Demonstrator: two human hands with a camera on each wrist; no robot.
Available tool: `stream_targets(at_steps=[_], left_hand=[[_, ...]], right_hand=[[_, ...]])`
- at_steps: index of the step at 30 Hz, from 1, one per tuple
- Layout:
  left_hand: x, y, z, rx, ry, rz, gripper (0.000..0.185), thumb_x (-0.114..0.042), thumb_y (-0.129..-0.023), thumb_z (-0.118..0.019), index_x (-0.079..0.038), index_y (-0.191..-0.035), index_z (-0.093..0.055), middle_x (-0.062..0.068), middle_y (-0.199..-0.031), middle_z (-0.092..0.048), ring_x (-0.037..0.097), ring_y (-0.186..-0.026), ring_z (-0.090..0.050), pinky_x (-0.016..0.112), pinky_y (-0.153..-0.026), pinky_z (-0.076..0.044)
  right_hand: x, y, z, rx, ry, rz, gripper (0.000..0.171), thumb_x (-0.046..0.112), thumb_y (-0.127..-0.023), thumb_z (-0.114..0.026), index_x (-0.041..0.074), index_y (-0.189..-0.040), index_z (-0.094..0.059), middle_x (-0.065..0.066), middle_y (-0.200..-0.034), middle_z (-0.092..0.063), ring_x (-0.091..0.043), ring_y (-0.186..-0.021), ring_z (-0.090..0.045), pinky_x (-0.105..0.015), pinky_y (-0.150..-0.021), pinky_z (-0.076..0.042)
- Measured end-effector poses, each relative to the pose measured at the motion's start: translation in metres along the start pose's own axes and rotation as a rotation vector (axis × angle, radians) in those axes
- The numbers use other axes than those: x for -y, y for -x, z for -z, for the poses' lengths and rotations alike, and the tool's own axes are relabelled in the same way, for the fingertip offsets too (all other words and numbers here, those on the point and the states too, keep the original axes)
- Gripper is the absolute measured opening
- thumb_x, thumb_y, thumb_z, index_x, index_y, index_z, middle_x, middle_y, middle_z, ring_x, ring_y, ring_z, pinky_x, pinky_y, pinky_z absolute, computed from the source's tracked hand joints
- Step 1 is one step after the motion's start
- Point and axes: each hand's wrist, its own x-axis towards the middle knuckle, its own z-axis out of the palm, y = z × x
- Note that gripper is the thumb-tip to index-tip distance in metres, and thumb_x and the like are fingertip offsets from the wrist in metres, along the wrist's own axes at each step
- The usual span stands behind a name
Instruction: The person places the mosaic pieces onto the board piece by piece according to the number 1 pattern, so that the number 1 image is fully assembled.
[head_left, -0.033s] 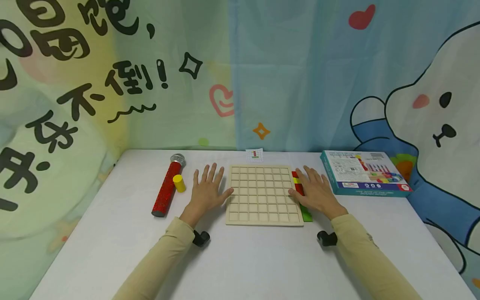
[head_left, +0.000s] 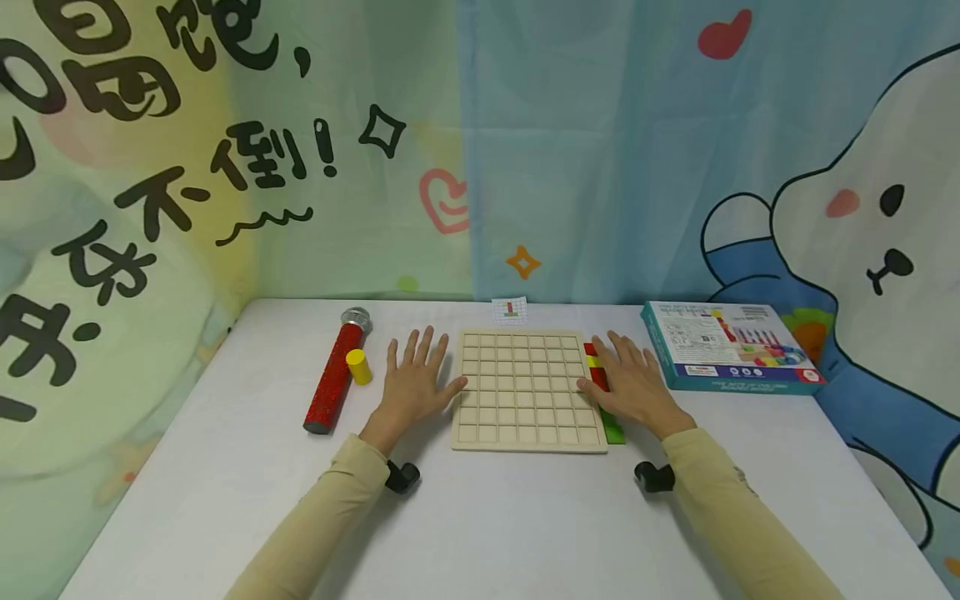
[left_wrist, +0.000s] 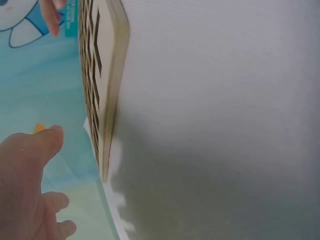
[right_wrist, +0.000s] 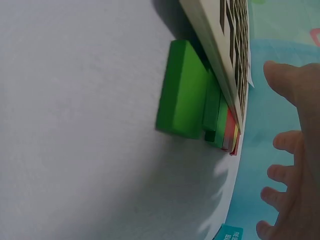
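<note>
A pale wooden grid board lies flat in the middle of the white table. My left hand rests flat on the table just left of it, fingers spread, thumb at the board's left edge. My right hand lies flat on a row of red, yellow and green blocks along the board's right edge. The right wrist view shows the green block beside the board, with spread fingers above. The left wrist view shows the board's edge and my left hand's fingers.
A red glitter tube with a silver cap lies left of my left hand, a yellow cylinder against it. A teal game box sits at the back right. A small pattern card stands behind the board. Printed cloth hangs behind the table.
</note>
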Motion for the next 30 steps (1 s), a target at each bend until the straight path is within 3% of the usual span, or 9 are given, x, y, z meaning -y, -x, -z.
stream_targets(at_steps=[11,18,22,26,30], left_hand=[[0.001,-0.001,-0.003,0.001,0.003,0.001,0.08,-0.066,-0.09,-0.036,-0.02,-0.152,-0.016,0.01,-0.16,-0.01,0.032,-0.148,-0.007,0.057,-0.117,-0.002],[0.003,-0.001,-0.003,-0.044,0.006,-0.005,0.078,-0.063,-0.089,-0.042,-0.018,-0.151,-0.024,0.011,-0.158,-0.018,0.034,-0.146,-0.015,0.059,-0.116,-0.006],[0.005,-0.003,-0.004,-0.028,0.019,0.004,0.077,-0.062,-0.091,-0.04,-0.02,-0.151,-0.021,0.01,-0.159,-0.015,0.033,-0.147,-0.012,0.059,-0.116,-0.004],[0.006,-0.006,-0.006,-0.046,0.131,-0.002,0.071,-0.056,-0.093,-0.042,-0.018,-0.15,-0.025,0.012,-0.158,-0.018,0.034,-0.146,-0.015,0.061,-0.115,-0.006],[0.008,-0.011,-0.011,-0.102,0.396,-0.052,0.055,-0.044,-0.096,-0.047,-0.013,-0.141,-0.042,0.013,-0.152,-0.033,0.032,-0.142,-0.028,0.063,-0.113,-0.01]], right_hand=[[0.0,-0.002,-0.001,0.0,0.023,-0.006,0.084,0.058,-0.089,-0.047,0.007,-0.15,-0.019,-0.024,-0.155,-0.012,-0.049,-0.14,-0.011,-0.067,-0.112,-0.006],[0.0,-0.001,-0.004,-0.007,0.026,0.007,0.083,0.055,-0.089,-0.048,0.006,-0.15,-0.02,-0.024,-0.155,-0.013,-0.048,-0.14,-0.012,-0.067,-0.112,-0.006],[-0.002,-0.004,-0.006,-0.002,-0.006,0.011,0.081,0.052,-0.09,-0.049,0.006,-0.15,-0.019,-0.025,-0.154,-0.015,-0.047,-0.139,-0.014,-0.067,-0.111,-0.008],[-0.006,-0.007,-0.009,0.018,-0.098,-0.003,0.075,0.047,-0.094,-0.047,0.005,-0.15,-0.019,-0.026,-0.152,-0.02,-0.046,-0.138,-0.019,-0.068,-0.11,-0.015],[-0.01,-0.009,-0.01,0.038,-0.245,-0.048,0.067,0.041,-0.097,-0.045,0.002,-0.147,-0.025,-0.027,-0.147,-0.028,-0.045,-0.134,-0.026,-0.068,-0.107,-0.022]])
